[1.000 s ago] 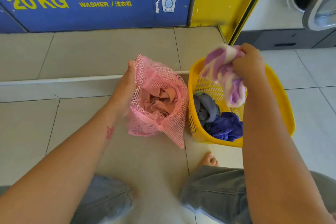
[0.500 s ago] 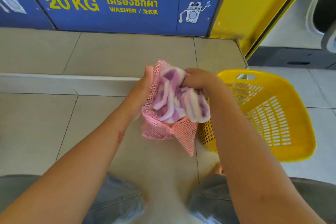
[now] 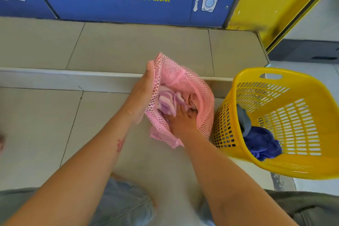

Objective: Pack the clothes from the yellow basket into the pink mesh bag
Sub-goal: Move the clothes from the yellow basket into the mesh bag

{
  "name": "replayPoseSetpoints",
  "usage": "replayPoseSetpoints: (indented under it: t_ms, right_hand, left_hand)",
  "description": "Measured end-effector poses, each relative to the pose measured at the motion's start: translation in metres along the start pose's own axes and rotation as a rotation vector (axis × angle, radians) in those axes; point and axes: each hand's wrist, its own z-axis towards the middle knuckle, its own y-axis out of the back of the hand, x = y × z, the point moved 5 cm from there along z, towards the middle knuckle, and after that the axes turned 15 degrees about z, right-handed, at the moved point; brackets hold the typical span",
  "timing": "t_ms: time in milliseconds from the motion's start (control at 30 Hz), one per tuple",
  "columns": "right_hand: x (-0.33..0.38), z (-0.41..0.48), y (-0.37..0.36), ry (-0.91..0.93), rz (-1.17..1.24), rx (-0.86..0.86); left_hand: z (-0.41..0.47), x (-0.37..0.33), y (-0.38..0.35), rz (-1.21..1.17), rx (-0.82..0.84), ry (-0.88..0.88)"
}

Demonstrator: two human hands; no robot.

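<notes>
Two hands (image 3: 180, 121) at 1 bag (image 3: 185, 79), 1 basket (image 3: 275, 165).

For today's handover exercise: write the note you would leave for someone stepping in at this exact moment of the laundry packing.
Left hand: holds the pink bag open by its rim.
Right hand: inside the bag, pressing on the striped cloth; grip unclear.
Bag stands on the floor, left of the yellow basket.
Done: striped cloth and a pink garment are in the bag.
Left: grey cloth and blue cloth remain in the basket; move them next.
</notes>
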Motion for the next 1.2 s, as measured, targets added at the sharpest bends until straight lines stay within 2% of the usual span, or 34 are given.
replayPoseSetpoints:
  t_ms: [167, 233, 333, 400, 467, 633, 733, 800, 900, 1033, 1200]
  right_hand:
    - [0.016, -0.015, 0.015, 0.063, -0.026, -0.011]
    - [0.022, -0.025, 0.032, 0.101, 0.033, -0.050]
    - [0.029, -0.043, 0.057, 0.176, 0.086, 0.041]
    - [0.033, -0.060, 0.082, 0.206, 0.204, 0.046]
    - [0.034, -0.080, 0.115, 0.220, 0.330, -0.077]
    - [-0.002, -0.111, 0.183, 0.182, 0.455, -0.379]
    - [-0.046, -0.117, 0.207, 0.067, 0.526, -0.577]
    - [-0.085, -0.113, 0.210, -0.063, 0.507, -0.613]
    - [-0.141, -0.098, 0.194, -0.240, 0.460, -0.543]
    - [-0.187, -0.078, 0.152, -0.388, 0.395, -0.291]
    - [-0.201, -0.048, 0.110, -0.340, 0.328, -0.039]
  left_hand:
    - [-0.004, 0.000, 0.003, 0.031, -0.027, 0.058]
    - [-0.008, 0.006, 0.004, 0.015, -0.037, 0.101]
    - [-0.016, 0.006, 0.003, 0.008, -0.075, 0.144]
    - [-0.022, 0.003, 0.000, 0.013, -0.079, 0.157]
    - [-0.027, -0.001, -0.003, 0.035, -0.075, 0.159]
    - [-0.033, -0.012, -0.012, 0.068, -0.085, 0.127]
    - [-0.033, -0.017, -0.023, 0.081, -0.076, 0.114]
    - [-0.032, -0.017, -0.031, 0.070, -0.062, 0.131]
    - [-0.029, -0.014, -0.040, 0.055, -0.042, 0.143]
    - [-0.001, 0.014, -0.049, 0.047, -0.015, 0.153]
    - [-0.006, -0.007, -0.067, 0.073, -0.039, 0.151]
